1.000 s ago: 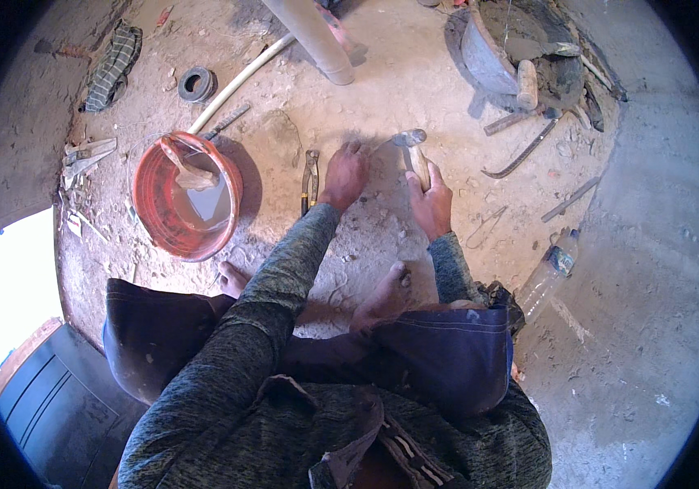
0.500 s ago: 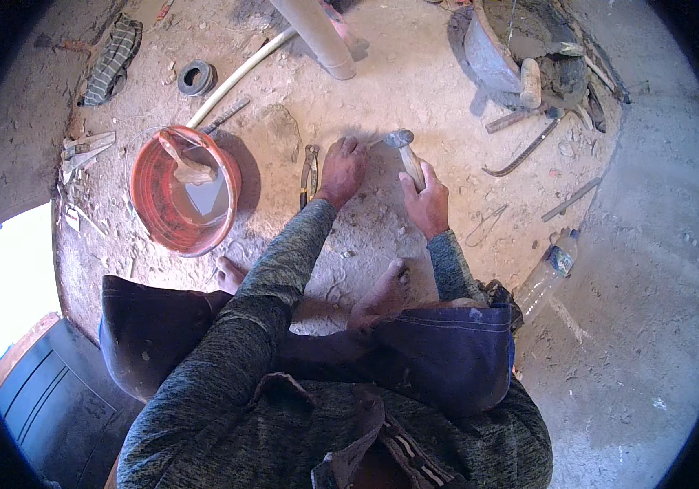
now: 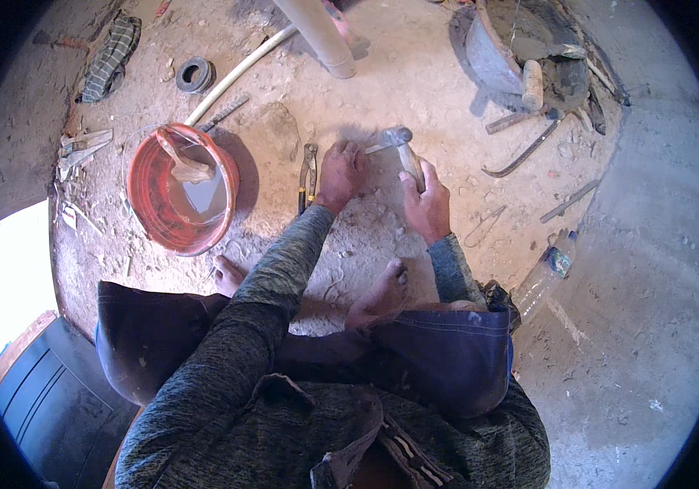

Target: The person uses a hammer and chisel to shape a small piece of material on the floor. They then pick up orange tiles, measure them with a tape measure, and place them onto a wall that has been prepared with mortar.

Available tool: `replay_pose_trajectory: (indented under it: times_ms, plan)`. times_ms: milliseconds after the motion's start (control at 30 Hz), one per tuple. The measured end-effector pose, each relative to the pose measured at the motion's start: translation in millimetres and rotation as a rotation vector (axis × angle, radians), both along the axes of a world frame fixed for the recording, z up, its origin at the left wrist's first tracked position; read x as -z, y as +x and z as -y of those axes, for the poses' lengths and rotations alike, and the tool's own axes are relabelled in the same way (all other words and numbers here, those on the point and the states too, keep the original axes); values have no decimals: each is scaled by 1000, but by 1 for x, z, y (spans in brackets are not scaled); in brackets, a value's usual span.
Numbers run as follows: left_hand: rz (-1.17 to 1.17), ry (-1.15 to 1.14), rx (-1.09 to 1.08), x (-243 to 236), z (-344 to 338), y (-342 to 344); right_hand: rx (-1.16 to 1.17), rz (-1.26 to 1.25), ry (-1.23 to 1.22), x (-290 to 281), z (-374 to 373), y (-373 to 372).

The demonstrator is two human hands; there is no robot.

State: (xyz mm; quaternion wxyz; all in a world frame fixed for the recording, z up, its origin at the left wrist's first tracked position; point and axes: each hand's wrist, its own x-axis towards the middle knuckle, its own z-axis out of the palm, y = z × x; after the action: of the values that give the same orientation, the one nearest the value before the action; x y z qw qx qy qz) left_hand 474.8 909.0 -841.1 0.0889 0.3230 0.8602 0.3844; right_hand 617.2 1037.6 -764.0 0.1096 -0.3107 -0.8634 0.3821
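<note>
My right hand is wrapped round the wooden handle of a hammer, whose grey metal head points away from me. Just left of that head, my left hand is closed on a thin, pale, narrow piece. Its free end sticks out from the fingers toward the hammer head; whether they touch I cannot tell, and the rest is hidden in the hand. Pincers with dark and yellow handles lie on the dusty ground beside my left hand.
An orange bucket of cloudy water holds a wooden-handled tool. A pale pipe stands ahead. At the far right are a large basin, a mallet and a curved bar. A plastic bottle lies right.
Both hands keep their grips and have barely moved. A bit more of the pale piece shows between my left fingers and the hammer head.
</note>
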Motion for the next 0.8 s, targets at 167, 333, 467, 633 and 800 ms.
replay_pose_trajectory:
  times_ms: [167,333,467,633,800]
  plan:
    - [93,20,-131,-2,6,-15,13,-222,59,-27,13,-10]
    - [18,-5,-155,3,5,-12,-108,208,161,29,12,0]
    - [2,-21,-192,8,0,-18,-121,252,125,20,-1,-9]
    - [118,-17,-169,-6,1,-14,-16,8,115,-11,6,-12]
    - [53,-30,-126,12,-1,-13,-44,198,185,13,11,-2]
